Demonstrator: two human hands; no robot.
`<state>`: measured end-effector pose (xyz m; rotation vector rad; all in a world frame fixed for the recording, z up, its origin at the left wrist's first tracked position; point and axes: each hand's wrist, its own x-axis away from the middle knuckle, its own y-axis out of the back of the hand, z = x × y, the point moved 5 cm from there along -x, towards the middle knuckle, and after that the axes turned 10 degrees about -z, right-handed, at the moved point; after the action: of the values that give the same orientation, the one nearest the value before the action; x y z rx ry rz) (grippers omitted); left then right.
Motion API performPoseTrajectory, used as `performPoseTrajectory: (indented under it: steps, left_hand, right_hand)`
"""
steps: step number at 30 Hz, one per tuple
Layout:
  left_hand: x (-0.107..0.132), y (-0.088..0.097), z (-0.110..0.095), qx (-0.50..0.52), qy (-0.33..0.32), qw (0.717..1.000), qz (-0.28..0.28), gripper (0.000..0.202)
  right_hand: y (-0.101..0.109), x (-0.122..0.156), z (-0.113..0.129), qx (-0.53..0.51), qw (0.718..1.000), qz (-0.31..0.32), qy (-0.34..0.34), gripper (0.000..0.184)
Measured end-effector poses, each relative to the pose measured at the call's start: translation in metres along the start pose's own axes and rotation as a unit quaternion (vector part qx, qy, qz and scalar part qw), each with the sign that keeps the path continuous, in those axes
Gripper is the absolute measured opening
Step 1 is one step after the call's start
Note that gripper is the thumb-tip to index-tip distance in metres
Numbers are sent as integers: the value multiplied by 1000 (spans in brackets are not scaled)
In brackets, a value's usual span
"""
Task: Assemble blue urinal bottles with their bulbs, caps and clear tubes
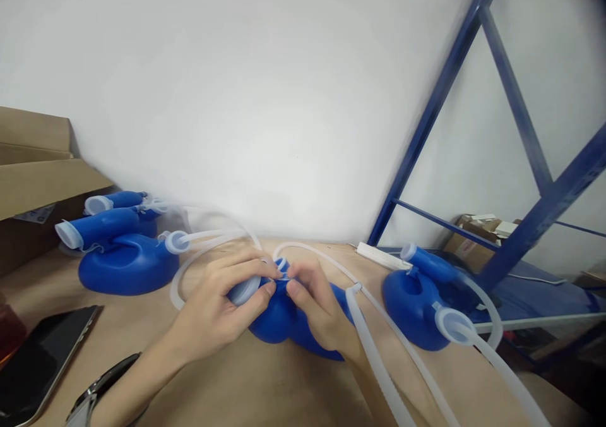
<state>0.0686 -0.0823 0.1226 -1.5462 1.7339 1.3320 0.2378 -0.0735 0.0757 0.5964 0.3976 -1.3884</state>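
Note:
In front of me on the table lies a blue plastic urinal bottle [271, 324] with a translucent tube. My left hand [225, 300] is closed round its translucent cap [244, 290], thumb and index tips meeting at the bottle's neck. Pressed close to the same spot, my right hand [316, 300] pinches a thin translucent strap [283, 276] by the neck, partly hidden by the fingers. The bottle's body shows below and between both hands. A ribbed translucent tube [372, 345] runs past my right wrist toward the front edge.
More blue urinal bottles [127, 269] with tubes stand at the left, beside a cardboard box [42, 180]. Another blue bottle [409, 313] stands at the right, near a white power strip [383, 256] and a blue metal shelf [426, 117]. A phone [45, 357] lies front left.

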Motion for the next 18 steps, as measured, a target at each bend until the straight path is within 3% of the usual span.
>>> performPoseTrajectory:
  steps: [10, 18]
  left_hand:
    - [2, 3, 4, 1, -5, 1000, -10, 14]
    - [-5, 5, -6, -4, 6, 999, 49, 14]
  right_hand:
    - [-2, 4, 2, 51, 997, 6, 61, 30]
    - [-2, 9, 10, 102, 989, 4, 104, 25]
